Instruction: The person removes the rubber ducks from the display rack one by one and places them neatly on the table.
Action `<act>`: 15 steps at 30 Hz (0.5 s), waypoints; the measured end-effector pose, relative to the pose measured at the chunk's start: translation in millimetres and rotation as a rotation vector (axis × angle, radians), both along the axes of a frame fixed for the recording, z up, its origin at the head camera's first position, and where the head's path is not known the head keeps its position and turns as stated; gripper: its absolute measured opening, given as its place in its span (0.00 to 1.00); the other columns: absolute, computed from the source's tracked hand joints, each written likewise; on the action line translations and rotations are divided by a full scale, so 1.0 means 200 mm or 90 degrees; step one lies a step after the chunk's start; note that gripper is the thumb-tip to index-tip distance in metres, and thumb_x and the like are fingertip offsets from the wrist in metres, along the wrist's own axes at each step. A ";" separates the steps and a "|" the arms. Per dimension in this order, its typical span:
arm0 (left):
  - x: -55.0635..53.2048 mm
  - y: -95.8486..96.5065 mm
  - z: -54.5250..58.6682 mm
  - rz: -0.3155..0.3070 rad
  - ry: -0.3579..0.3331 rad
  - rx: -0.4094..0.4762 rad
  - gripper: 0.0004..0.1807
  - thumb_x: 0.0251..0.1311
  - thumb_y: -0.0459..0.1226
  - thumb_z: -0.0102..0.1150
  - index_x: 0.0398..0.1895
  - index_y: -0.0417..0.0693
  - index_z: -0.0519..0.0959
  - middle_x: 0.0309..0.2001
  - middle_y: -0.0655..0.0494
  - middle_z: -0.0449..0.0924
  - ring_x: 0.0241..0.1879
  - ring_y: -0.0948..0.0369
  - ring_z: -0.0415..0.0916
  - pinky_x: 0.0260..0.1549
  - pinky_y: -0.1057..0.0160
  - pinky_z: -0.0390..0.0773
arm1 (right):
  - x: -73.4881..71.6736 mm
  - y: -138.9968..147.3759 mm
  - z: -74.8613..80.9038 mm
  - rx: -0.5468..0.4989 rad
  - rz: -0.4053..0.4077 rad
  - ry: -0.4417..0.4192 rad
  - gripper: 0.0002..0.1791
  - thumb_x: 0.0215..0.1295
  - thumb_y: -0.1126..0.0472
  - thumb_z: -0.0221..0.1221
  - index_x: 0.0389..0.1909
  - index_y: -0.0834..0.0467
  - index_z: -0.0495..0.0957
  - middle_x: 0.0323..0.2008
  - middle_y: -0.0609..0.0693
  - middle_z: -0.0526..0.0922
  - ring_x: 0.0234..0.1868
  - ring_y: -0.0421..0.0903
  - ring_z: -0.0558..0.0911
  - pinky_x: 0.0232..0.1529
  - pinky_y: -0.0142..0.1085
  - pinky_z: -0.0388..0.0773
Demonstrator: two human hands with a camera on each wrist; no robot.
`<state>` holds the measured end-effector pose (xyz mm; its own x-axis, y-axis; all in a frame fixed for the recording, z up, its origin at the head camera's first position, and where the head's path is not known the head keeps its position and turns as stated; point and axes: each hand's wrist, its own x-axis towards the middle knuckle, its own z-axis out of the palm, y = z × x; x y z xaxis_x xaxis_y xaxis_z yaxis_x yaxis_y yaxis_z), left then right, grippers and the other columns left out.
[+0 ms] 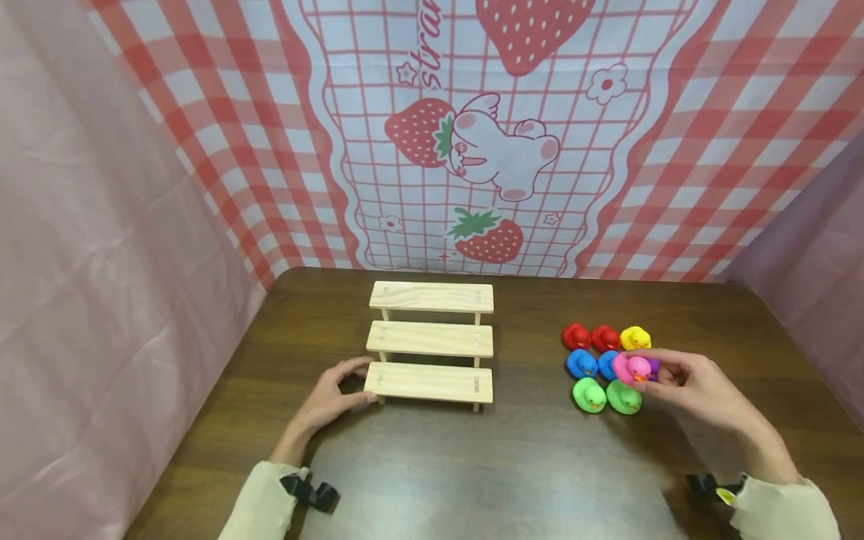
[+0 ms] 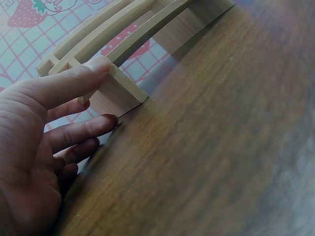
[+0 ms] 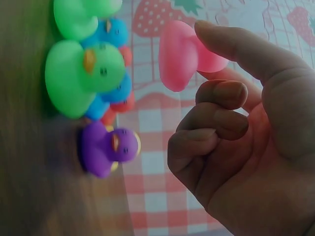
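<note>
A pink rubber duck (image 1: 631,368) is pinched between the thumb and index finger of my right hand (image 1: 709,388), lifted above the other ducks. In the right wrist view the remaining fingers curl below the pink duck (image 3: 176,61). Under and beside it are two green ducks (image 1: 590,395), two blue ducks (image 1: 581,364) and a purple duck (image 3: 101,148), partly hidden in the head view. My left hand (image 1: 327,399) grips the left end of the lowest step of a three-step wooden stand (image 1: 429,382); the thumb lies on the step's corner in the left wrist view.
Two red ducks (image 1: 577,337) and a yellow duck (image 1: 635,338) form the back row on the brown table (image 1: 472,465). A checked strawberry cloth (image 1: 432,187) hangs behind the table. Pink curtains (image 1: 121,262) hang at both sides.
</note>
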<state>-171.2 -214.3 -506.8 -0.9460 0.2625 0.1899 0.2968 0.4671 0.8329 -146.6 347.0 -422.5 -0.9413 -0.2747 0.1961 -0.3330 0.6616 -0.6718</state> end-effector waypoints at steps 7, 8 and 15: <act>-0.01 0.01 0.01 -0.016 -0.004 0.006 0.32 0.51 0.36 0.76 0.61 0.38 0.77 0.42 0.48 0.86 0.50 0.60 0.76 0.60 0.51 0.71 | 0.02 0.11 -0.04 -0.010 -0.007 -0.015 0.21 0.57 0.67 0.70 0.53 0.64 0.80 0.18 0.41 0.70 0.20 0.39 0.69 0.21 0.33 0.62; -0.01 0.01 0.01 -0.016 -0.005 0.006 0.32 0.51 0.36 0.76 0.61 0.38 0.77 0.42 0.48 0.86 0.51 0.60 0.76 0.60 0.50 0.70 | 0.02 0.13 -0.04 -0.007 -0.008 -0.020 0.21 0.57 0.67 0.69 0.53 0.64 0.80 0.18 0.41 0.69 0.20 0.38 0.69 0.22 0.33 0.62; -0.01 0.00 0.00 -0.010 -0.008 0.004 0.32 0.51 0.36 0.76 0.61 0.41 0.78 0.43 0.49 0.86 0.51 0.58 0.76 0.61 0.49 0.69 | 0.03 0.19 -0.07 0.012 -0.014 -0.030 0.21 0.57 0.67 0.69 0.52 0.63 0.80 0.18 0.39 0.69 0.21 0.37 0.68 0.22 0.33 0.61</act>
<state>-173.1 -214.3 -506.7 -0.9444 0.2758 0.1792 0.2928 0.4571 0.8398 -140.2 385.8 -436.6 -0.9551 -0.2576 0.1465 -0.2871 0.6814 -0.6733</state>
